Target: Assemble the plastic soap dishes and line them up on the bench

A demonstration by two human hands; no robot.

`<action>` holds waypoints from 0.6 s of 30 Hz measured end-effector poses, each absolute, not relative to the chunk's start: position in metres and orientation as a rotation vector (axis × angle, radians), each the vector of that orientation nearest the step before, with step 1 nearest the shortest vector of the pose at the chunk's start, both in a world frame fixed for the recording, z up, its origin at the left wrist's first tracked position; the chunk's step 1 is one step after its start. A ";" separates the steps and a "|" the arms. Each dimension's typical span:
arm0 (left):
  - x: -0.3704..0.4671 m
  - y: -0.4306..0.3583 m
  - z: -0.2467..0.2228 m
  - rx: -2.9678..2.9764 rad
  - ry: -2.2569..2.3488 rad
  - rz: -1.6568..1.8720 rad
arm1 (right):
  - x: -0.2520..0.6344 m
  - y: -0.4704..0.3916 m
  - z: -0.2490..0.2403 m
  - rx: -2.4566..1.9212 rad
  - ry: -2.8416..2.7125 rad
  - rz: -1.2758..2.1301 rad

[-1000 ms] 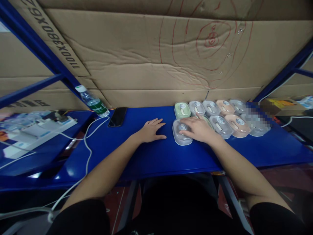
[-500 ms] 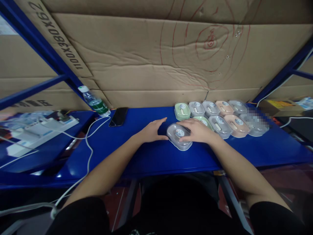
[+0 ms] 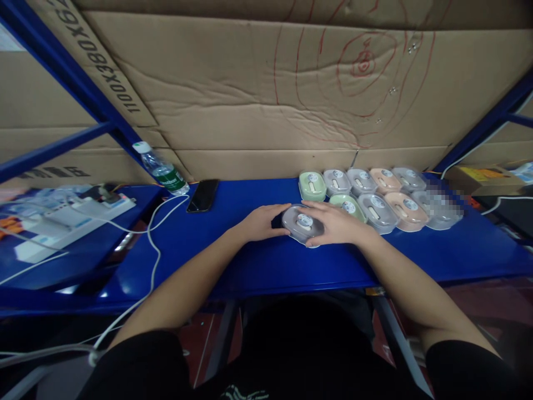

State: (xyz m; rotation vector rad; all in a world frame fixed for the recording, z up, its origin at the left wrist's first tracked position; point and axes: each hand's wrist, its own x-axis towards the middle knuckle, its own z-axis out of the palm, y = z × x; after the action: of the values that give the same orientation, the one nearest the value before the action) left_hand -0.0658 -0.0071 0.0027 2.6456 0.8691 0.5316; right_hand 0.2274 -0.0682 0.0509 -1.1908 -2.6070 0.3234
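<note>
A grey lidded box [image 3: 303,223] with a round sticker sits on the blue table, between my two hands. My left hand [image 3: 265,222] holds its left side, thumb at the front and fingers at the back edge. Around its right side, my right hand [image 3: 335,223] has its thumb near the front edge and its fingers over the back. Close behind my right hand stands a green box [image 3: 348,206], partly hidden by it. A grey box [image 3: 378,213] and a peach box [image 3: 406,211] stand further right in the same row.
Behind is a second row with a green box [image 3: 312,186] at its left end. A phone [image 3: 203,195], a bottle [image 3: 166,173] and a white cable [image 3: 155,261] lie to the left. Cardboard [image 3: 233,72] walls the back.
My left hand has closed in on the left side of the grey box. The box sits slightly further back and left, still in my right hand. The view has shifted a little.
</note>
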 end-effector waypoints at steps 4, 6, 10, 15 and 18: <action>-0.068 -0.005 0.001 2.671 0.865 0.562 | 0.229 -0.068 0.051 -1.206 -2.586 0.250; -0.069 -0.004 0.000 2.673 0.856 0.572 | 0.229 -0.068 0.052 -1.212 -2.595 0.248; -0.071 -0.002 -0.001 2.664 0.848 0.634 | 0.227 -0.068 0.053 -1.195 -2.564 0.251; -0.075 -0.001 0.003 2.689 0.832 0.742 | 0.227 -0.066 0.051 -1.101 -2.464 0.225; -0.074 -0.001 0.005 2.718 0.829 0.866 | 0.228 -0.067 0.052 -1.049 -2.362 0.243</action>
State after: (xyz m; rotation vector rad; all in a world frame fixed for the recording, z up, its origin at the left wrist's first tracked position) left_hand -0.0741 -0.0013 0.0051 2.7180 0.8287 0.8655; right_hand 0.2276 -0.0668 0.0521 -1.0486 -2.3622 0.2434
